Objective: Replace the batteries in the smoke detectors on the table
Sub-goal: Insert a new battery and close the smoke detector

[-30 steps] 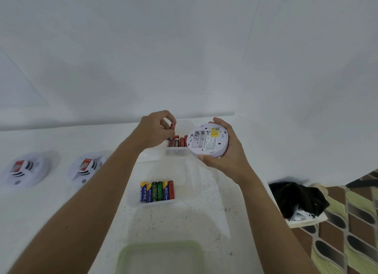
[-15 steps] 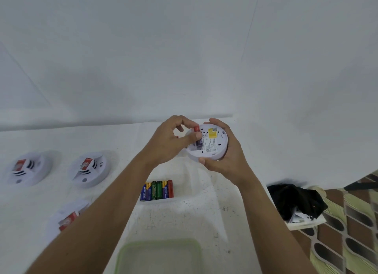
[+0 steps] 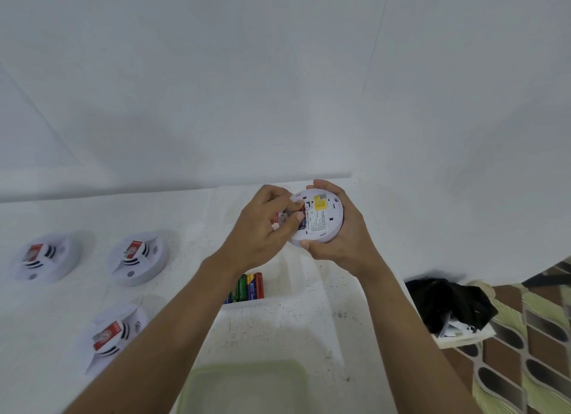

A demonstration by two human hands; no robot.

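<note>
My right hand [image 3: 340,243] grips a round white smoke detector [image 3: 321,219], back side up, with a yellow sticker and a printed label showing. My left hand [image 3: 262,228] pinches a red battery [image 3: 276,219] and presses it into the detector's left side, where the battery slot lies under my fingers. Three more white smoke detectors with red tags lie on the table at the left: one far left [image 3: 43,257], one beside it [image 3: 139,254], one nearer me [image 3: 116,336]. Below my hands a clear tray [image 3: 278,293] holds several coloured batteries [image 3: 250,287].
A clear container with a green rim [image 3: 247,386] sits at the table's near edge. The white wall stands just behind the table. To the right, off the table, a black cloth [image 3: 448,302] lies on a low white stand above a patterned floor.
My left hand picked a red battery from the far tray, carried it right to the detector and now pushes it into the slot. The view has tilted down, revealing a third detector at left.
</note>
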